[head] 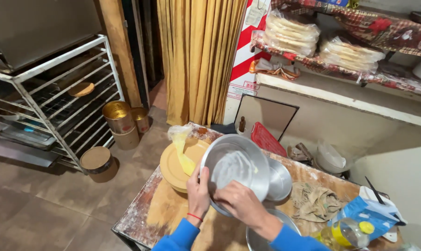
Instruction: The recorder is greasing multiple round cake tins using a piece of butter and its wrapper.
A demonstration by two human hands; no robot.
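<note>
- Left hand [198, 189] grips the near-left rim of the steel bowl [236, 167], thumb over the edge, tilting it up toward the camera at frame centre.
- Right hand [240, 201] is inside the bowl's lower part, fingers pressed to the inner wall; it grasps nothing that shows.
- To do this well, I'd judge: keep the rim hold firm so the tilted bowl doesn't slip, and sweep the palm round the whole inner wall.
- Bowl looks round, shiny, shallow, with a whitish floury film inside.
- Second, smaller steel bowl [280, 180] sits just behind it to the right.
- Yellow basin [171, 167] with a plastic bag [181, 144] lies left of it, on the floured wooden table [154, 209].
</note>
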